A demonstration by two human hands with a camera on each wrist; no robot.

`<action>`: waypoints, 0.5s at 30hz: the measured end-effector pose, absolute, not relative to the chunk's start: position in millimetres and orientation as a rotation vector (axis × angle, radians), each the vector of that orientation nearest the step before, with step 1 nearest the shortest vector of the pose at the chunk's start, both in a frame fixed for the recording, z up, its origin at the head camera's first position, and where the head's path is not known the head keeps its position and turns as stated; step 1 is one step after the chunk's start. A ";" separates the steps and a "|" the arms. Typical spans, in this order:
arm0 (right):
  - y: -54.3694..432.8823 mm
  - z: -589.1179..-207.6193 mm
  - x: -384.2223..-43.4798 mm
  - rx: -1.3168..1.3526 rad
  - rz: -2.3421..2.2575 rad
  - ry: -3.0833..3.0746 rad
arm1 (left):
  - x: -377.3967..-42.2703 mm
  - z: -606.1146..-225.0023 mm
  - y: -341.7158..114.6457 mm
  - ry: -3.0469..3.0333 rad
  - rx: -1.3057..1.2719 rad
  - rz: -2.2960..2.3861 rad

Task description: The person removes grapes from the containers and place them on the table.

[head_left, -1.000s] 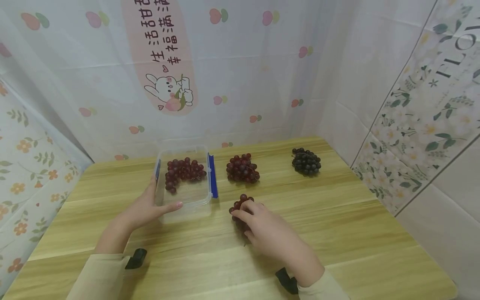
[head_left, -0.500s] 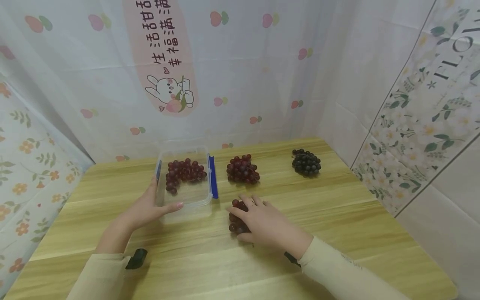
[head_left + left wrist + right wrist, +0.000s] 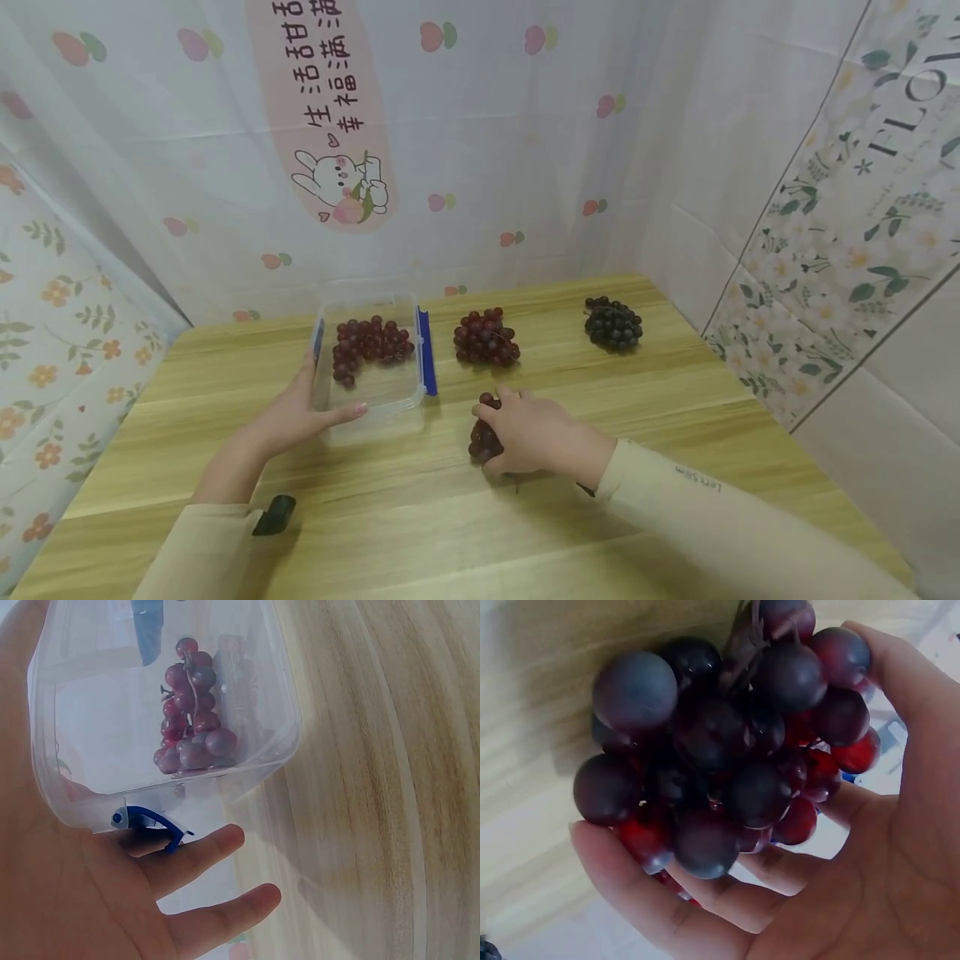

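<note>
Dark red is shown by the near bunch, which is held in the head view by the right hand, its fingers curved over it from the right. The bunch is placed near the middle of the table, to the right of the box and a little nearer; whether it is lifted cannot be told. The near left corner of the clear box is spanned by the left hand, spread wide, with the thumb laid along the near side. Blue flaps are seen at the box's left and right sides, and an inner bunch of red is contained toward the far side. Just right of the box a second bunch, also red, is set; farther right, a black bunch is set well apart. The table is backed by a printed white cloth.

In the left wrist view, the inner bunch is seen through the box wall, and fingers of the left hand are stretched out straight beside a blue flap.

In the right wrist view, the near bunch is enclosed between thumb and fingers, with a brown stem exposed.
</note>
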State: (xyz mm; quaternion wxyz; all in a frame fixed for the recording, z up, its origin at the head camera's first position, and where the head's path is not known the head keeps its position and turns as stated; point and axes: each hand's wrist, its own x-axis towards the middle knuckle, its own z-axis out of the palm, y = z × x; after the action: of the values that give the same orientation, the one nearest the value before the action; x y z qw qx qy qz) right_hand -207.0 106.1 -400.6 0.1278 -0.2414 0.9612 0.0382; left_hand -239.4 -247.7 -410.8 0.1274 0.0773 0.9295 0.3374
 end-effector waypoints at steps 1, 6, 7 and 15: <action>105.4 -398.8 -206.5 -0.705 0.122 2.794 | -239.3 -410.7 -247.9 2.702 0.222 0.982; 101.6 -391.7 -204.2 -0.721 0.193 2.791 | -238.7 -411.6 -249.1 2.690 0.219 0.994; 100.8 -390.5 -204.0 -0.720 0.200 2.792 | -238.6 -411.7 -249.2 2.692 0.223 0.993; 93.2 -381.8 -206.8 -0.688 0.233 2.745 | -239.1 -411.3 -249.4 2.700 0.220 0.986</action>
State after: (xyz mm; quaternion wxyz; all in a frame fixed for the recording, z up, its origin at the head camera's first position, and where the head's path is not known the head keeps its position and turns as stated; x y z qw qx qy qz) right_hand -206.8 93.2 -381.8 0.1503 -0.2395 0.9557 0.0811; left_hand -239.1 -249.4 -411.3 0.1288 0.0758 0.9288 0.3392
